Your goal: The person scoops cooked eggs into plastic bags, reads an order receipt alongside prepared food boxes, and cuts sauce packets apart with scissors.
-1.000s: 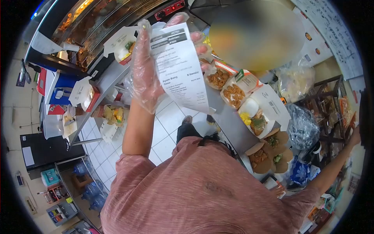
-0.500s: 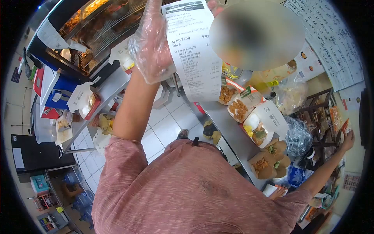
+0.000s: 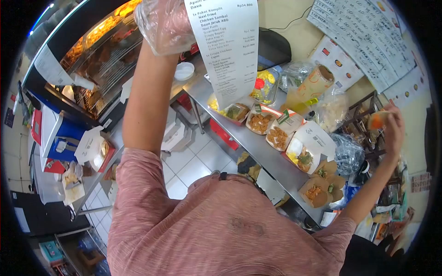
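Note:
My left hand (image 3: 170, 23), in a clear plastic glove, is raised at the top and grips a long printed receipt (image 3: 225, 50). The receipt hangs down over the counter; its top lies outside the view. Bare and raised at the far right, my right hand (image 3: 394, 131) is closed on a small packet (image 3: 378, 120) with an orange-red patch. What the packet contains I cannot make out. Below and left of that hand, an open white meal box (image 3: 317, 145) holds rice and other food. Beside it are paper trays of fried pieces (image 3: 277, 138) and a brown box (image 3: 315, 193) with food.
A metal counter (image 3: 271, 172) runs diagonally through the middle. A dark rack (image 3: 368, 115) and a bundled clear plastic bag (image 3: 347, 152) stand beside my right arm. At upper left is a lit food display case (image 3: 101, 50); another open meal box (image 3: 94, 149) sits below it.
My right hand has moved up and left, bringing the packet away from the shelf side. My left hand and the receipt sit higher in view. The person beyond the counter has left view.

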`<control>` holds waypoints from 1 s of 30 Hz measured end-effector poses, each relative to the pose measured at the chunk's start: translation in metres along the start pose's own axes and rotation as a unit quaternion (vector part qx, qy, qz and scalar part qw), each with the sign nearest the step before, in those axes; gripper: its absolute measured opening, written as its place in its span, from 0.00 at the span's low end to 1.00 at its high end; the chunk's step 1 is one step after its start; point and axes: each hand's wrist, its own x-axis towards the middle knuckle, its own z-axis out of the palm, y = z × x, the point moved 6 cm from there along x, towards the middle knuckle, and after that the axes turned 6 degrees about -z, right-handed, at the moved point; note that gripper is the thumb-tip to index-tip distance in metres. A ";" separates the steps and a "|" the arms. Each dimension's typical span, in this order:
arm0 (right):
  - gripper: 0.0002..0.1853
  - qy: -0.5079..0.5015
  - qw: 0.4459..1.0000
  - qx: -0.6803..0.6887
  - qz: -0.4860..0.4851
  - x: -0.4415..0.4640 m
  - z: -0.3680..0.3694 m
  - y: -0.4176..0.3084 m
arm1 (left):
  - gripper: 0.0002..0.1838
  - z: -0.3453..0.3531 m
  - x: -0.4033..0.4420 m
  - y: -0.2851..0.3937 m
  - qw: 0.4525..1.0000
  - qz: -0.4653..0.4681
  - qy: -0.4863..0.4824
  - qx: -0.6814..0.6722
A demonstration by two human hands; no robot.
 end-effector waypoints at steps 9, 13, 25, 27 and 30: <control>0.02 -0.293 0.904 0.303 -0.064 -0.015 0.303 -0.079 | 0.47 0.022 0.046 0.024 0.992 0.000 0.128 0.010; 0.01 -0.296 0.890 0.340 -0.065 -0.016 0.351 -0.072 | 0.52 0.017 0.054 0.031 0.994 0.000 0.101 0.039; 0.02 -0.252 0.902 0.346 0.063 -0.041 0.377 -0.069 | 0.48 -0.001 0.048 0.057 0.981 0.064 0.166 0.083; 0.03 -0.249 0.906 0.336 0.068 -0.043 0.378 -0.064 | 0.47 -0.004 0.048 0.059 0.980 0.079 0.158 0.096; 0.03 -0.252 0.895 0.359 0.084 -0.047 0.382 -0.055 | 0.44 -0.016 0.052 0.065 0.985 0.053 0.138 0.087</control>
